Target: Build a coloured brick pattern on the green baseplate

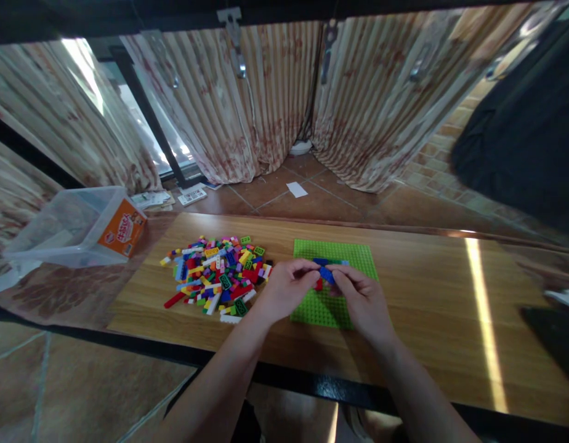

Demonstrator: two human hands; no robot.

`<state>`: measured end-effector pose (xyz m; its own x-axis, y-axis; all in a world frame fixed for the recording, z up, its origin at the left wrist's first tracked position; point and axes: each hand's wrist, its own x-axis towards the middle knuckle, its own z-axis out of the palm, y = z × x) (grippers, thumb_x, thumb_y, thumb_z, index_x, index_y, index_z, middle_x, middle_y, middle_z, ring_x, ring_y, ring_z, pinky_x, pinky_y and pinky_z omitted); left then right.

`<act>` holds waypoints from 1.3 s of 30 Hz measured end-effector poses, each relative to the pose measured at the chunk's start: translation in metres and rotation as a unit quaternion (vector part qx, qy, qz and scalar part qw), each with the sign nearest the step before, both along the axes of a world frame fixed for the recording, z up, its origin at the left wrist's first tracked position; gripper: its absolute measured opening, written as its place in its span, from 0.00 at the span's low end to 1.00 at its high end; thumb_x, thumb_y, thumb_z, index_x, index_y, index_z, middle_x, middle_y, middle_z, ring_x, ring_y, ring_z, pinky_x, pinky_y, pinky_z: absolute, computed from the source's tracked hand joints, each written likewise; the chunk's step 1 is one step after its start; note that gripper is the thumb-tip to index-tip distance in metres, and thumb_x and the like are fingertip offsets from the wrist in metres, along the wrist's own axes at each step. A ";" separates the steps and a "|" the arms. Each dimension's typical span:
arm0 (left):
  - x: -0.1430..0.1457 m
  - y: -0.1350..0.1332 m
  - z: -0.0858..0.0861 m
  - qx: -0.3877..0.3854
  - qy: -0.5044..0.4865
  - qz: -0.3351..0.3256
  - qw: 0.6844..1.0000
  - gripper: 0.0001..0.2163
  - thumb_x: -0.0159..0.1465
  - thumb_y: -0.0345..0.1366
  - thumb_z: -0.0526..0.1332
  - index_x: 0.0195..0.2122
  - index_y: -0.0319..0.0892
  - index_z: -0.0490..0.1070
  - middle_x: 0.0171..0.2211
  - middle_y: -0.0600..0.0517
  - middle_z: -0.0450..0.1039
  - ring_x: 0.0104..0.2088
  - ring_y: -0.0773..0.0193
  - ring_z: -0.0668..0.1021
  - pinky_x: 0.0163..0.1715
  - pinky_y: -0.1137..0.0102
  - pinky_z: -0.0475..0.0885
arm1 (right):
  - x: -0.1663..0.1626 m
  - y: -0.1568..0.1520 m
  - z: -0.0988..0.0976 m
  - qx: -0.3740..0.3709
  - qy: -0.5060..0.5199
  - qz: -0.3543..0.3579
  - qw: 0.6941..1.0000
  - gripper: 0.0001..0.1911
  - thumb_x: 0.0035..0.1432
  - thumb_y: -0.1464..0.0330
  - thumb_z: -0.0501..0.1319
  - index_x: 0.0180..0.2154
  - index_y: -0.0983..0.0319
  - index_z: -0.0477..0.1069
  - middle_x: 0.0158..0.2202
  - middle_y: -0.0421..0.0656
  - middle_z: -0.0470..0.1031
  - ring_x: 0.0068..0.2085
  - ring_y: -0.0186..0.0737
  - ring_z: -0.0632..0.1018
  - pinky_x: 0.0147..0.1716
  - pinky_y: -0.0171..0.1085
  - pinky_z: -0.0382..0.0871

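Observation:
A blue toy brick (327,275) is pinched between my two hands, above a green studded baseplate (307,315). My left hand (291,286) grips its left end with thumb and forefinger. At its right end, the fingers of my right hand (362,294) close on it. Beneath and behind the hands, a dark blue brick (319,261) and a bit of red brick (318,285) show on the baseplate, partly hidden by my fingers. Left of my left hand lies a pile of mixed coloured bricks (220,274).
The wooden board (427,307) under everything has a bright light strip on its right. A clear plastic bin (72,246) with an orange label stands at the left. A dark flat object (550,338) lies at the right edge. Striped curtains (275,98) hang beyond.

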<state>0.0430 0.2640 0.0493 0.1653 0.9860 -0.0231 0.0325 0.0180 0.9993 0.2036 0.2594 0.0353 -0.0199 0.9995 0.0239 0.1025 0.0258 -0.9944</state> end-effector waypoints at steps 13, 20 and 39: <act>0.010 0.001 -0.009 -0.101 -0.043 0.014 0.994 0.06 0.57 0.30 0.63 0.36 0.36 0.75 0.24 0.54 0.73 0.23 0.71 0.72 0.26 0.75 0.67 | 0.015 -0.003 -0.006 0.043 -0.127 0.081 0.988 0.12 0.58 0.62 0.63 0.43 0.58 0.76 0.39 0.42 0.81 0.40 0.40 0.80 0.44 0.41 0.72; -0.010 0.007 -0.012 -0.040 0.134 0.026 0.990 0.06 0.59 0.30 0.60 0.35 0.37 0.75 0.24 0.54 0.74 0.24 0.69 0.74 0.25 0.75 0.66 | 0.027 -0.004 -0.010 0.094 -0.282 0.102 0.949 0.09 0.57 0.65 0.63 0.40 0.55 0.79 0.40 0.43 0.78 0.41 0.42 0.77 0.44 0.43 0.70; -0.004 0.004 -0.009 -0.026 0.290 -0.019 0.957 0.10 0.57 0.25 0.62 0.40 0.33 0.77 0.33 0.46 0.80 0.34 0.61 0.80 0.37 0.69 0.75 | 0.020 -0.003 -0.011 0.101 -0.378 0.099 0.915 0.09 0.54 0.68 0.66 0.38 0.57 0.80 0.39 0.44 0.78 0.43 0.45 0.76 0.45 0.44 0.69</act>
<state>0.0394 0.2677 0.0408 0.1454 0.9745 -0.1711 0.5822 0.0556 0.8111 0.2237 0.2561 0.0238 -0.2869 0.9512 0.1133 0.7328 0.2941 -0.6136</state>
